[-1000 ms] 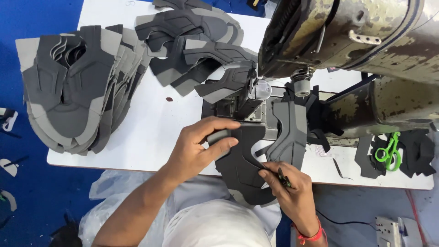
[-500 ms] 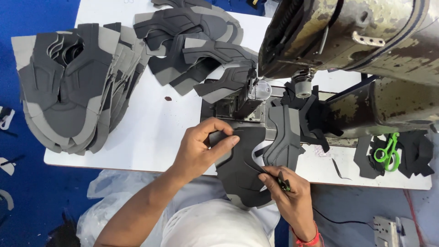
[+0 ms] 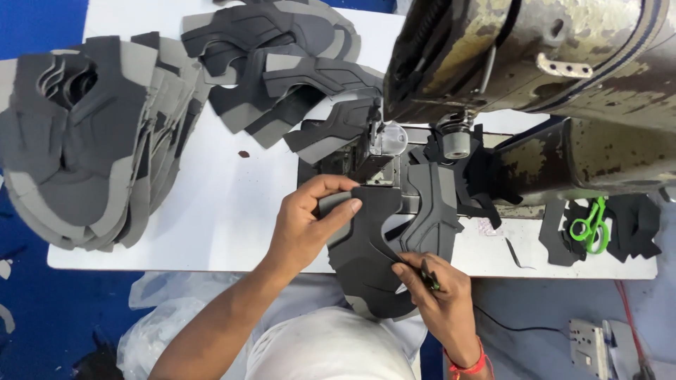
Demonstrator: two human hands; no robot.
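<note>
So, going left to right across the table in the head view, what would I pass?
Big stack of grey shoe-upper pieces → left hand pinching the dark upper piece → right hand holding a small tool → green scissors.

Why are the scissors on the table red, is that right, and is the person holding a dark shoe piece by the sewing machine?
Not red: the head view shows green scissors on the table. Both hands, left and right, do hold the dark shoe piece by the sewing machine.
</note>
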